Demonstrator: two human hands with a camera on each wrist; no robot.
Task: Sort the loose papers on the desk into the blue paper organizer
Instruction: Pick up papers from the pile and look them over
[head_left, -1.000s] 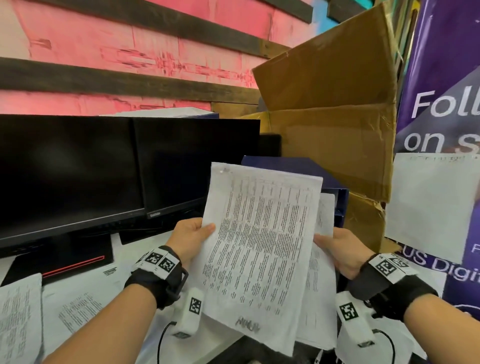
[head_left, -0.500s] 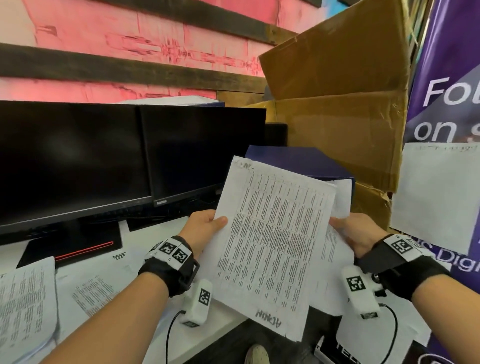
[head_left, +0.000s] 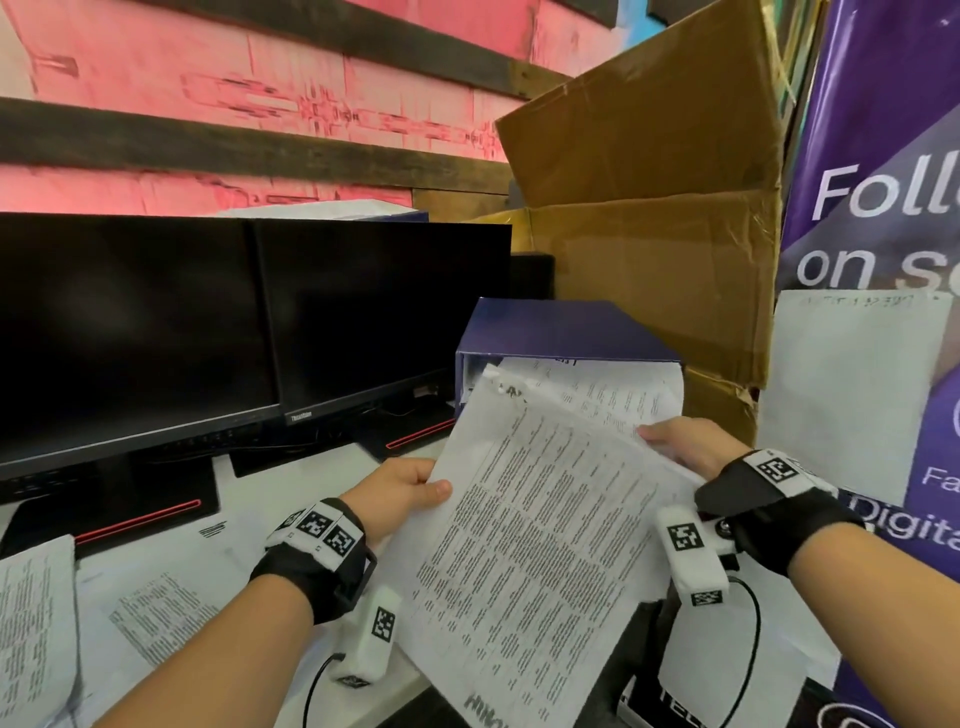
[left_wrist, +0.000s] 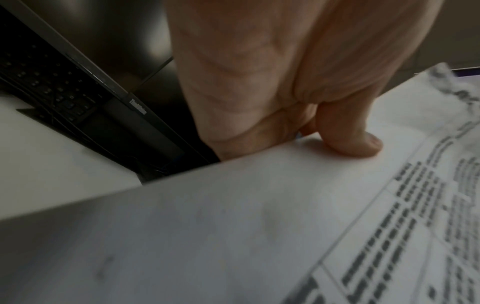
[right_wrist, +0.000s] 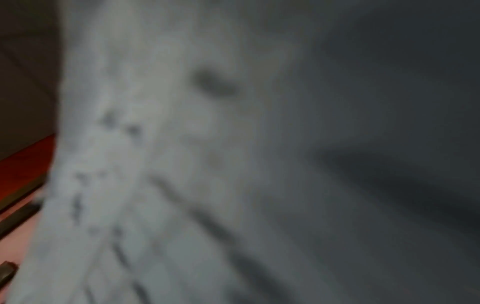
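Note:
I hold a printed sheet (head_left: 524, 545) tilted in front of me; my left hand (head_left: 402, 491) pinches its left edge, thumb on top (left_wrist: 350, 142). My right hand (head_left: 685, 441) grips a second printed sheet (head_left: 613, 395) behind the first, and that sheet's far end reaches into the open front of the blue paper organizer (head_left: 561, 332). The organizer lies on the desk right of the monitors. The right wrist view shows only blurred paper (right_wrist: 182, 164) close to the lens. More loose papers (head_left: 150, 618) lie on the white desk at the left.
Two black monitors (head_left: 249, 332) stand along the back left. A large open cardboard box (head_left: 654, 218) rises behind the organizer. A purple banner (head_left: 883, 182) with a white sheet (head_left: 852, 395) fixed to it fills the right side. Another paper pile (head_left: 31, 634) sits at the far left.
Both hands have moved forward and right with the sheets. The rear sheet's far end has gone from in front of the organizer into its opening.

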